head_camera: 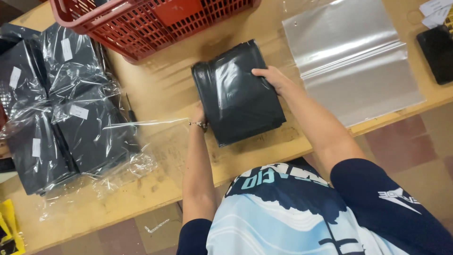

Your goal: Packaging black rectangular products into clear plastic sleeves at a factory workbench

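Your right hand [273, 78] and left hand [198, 115] clasp folded black garment [238, 94] by opposite edges, just below red basket [141, 21].

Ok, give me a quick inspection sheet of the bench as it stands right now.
Surface: worn wooden bench, scuffed.
Job's things: folded black garment in a glossy clear bag, tilted, lying on the bench.
Hands: right hand grips the garment's far edge; left hand, mostly hidden, at its near-left edge, bracelet on the wrist.
Clutter: pile of bagged black garments with white labels; red plastic lattice basket; stack of empty clear plastic bags; black flat object.
Cables: nothing seen.
Surroundings: reddish tiled floor.
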